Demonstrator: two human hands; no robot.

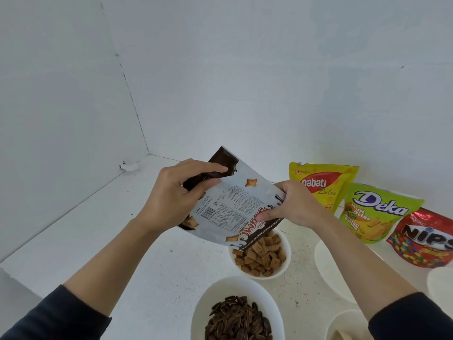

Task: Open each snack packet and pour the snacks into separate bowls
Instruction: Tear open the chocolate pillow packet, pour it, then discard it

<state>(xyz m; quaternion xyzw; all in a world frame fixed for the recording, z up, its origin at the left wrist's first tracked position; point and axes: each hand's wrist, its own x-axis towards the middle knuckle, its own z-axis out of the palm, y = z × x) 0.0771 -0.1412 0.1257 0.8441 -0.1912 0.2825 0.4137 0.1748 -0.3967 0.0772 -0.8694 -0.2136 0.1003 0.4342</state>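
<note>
A white and brown snack packet (pixel 241 203) is tipped mouth-down over a white bowl (pixel 286 256) holding brown pillow-shaped snacks (pixel 261 256). My left hand (pixel 176 192) grips the packet's raised bottom end. My right hand (pixel 291 204) pinches its side near the open mouth. A nearer white bowl (pixel 203 305) holds dark striped seeds (pixel 237 320). Three unopened packets stand at the right: a yellow Nabati packet (pixel 323 185), a green Deka packet (pixel 375 214) and a red Nips packet (pixel 426 239).
More white bowls lie to the right: one (pixel 326 266) partly hidden behind my right forearm, one (pixel 343 327) at the bottom edge with pale contents, one (pixel 440 283) at the right edge. White walls close the counter (pixel 110 229) on the left and back.
</note>
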